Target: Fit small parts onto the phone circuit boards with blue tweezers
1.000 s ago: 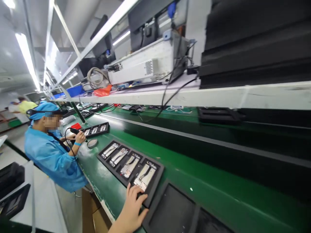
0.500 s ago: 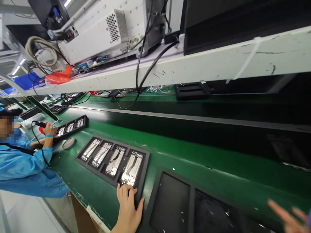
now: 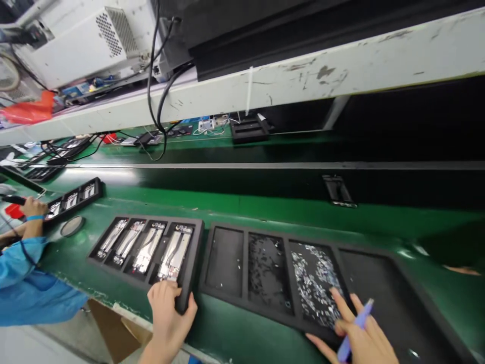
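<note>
My left hand [image 3: 168, 308] grips the near right corner of a black foam tray [image 3: 195, 247], thumb on the outer side and fingers over the front edge. Opened-up phones with bare boards lie in its slots, the closest being a phone [image 3: 175, 255] just beyond my fingers. In my right hand [image 3: 358, 333] sits a slim light-purple tool [image 3: 355, 331], held across the palm; its working end is hidden. My fingers rest over a second black tray [image 3: 246, 268], beside the compartment of small shiny parts [image 3: 312, 278]. Another compartment holds small dark pieces [image 3: 267, 265].
On the left, a co-worker's hand [image 3: 34, 207] is at a third tray of phones [image 3: 76, 199]. A round lid-like disc [image 3: 71, 226] lies nearby. A phone-shaped frame [image 3: 338, 191] stands at the back, beneath a white shelf edge [image 3: 265, 81] with hanging black cables [image 3: 155, 96].
The view has swung right, bringing the whole parts tray into sight. My right hand has come in from the far right to the parts tray. My left hand stays at the phone tray's corner.
</note>
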Available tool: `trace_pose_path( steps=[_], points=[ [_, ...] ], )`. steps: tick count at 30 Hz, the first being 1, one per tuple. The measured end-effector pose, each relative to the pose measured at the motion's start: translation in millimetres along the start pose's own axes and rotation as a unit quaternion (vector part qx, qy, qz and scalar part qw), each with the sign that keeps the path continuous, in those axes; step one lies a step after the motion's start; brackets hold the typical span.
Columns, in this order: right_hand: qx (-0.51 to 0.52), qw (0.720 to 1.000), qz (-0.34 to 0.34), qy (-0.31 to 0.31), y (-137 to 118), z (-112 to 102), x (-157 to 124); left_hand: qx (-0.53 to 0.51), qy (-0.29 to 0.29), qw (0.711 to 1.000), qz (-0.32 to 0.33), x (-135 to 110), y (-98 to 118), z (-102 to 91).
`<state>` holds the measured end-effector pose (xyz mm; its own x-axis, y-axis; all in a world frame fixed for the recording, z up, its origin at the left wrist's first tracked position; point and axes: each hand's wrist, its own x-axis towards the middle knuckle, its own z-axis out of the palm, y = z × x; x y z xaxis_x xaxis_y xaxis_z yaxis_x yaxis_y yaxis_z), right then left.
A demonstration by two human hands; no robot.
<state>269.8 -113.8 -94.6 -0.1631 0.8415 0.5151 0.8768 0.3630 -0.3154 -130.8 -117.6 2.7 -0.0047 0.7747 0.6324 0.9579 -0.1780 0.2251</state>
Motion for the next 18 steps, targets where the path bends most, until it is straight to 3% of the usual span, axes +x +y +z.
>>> trace_pose_path(
  steps=[3, 6, 9, 11, 14, 16, 18],
  points=[
    [0.008, 0.998, 0.054, -0.009, 8, 8, 24, -0.012, 0.013, 1.0, -0.002, -32, 45, -27.0],
    [0.008, 0.994, 0.105, -0.033, -4, 8, 40, -0.023, 0.018, 1.0, -0.003, -67, 86, -41.4],
    [0.053, 0.988, 0.126, -0.067, -30, -12, 52, -0.037, 0.006, 0.999, -0.004, -102, 116, -53.0],
    [0.155, 0.975, 0.128, -0.094, -52, -31, 63, -0.051, -0.009, 0.999, -0.008, -123, 131, -61.9],
    [0.294, 0.915, 0.18, -0.212, -90, -46, 92, -0.066, -0.036, 0.997, -0.017, -154, 144, -75.6],
    [0.398, 0.826, 0.196, -0.349, -117, -40, 116, -0.073, -0.065, 0.995, -0.021, -177, 146, -85.2],
    [0.433, 0.771, 0.186, -0.428, -146, -23, 134, -0.078, -0.098, 0.992, -0.029, -201, 143, -96.9]
  ],
)
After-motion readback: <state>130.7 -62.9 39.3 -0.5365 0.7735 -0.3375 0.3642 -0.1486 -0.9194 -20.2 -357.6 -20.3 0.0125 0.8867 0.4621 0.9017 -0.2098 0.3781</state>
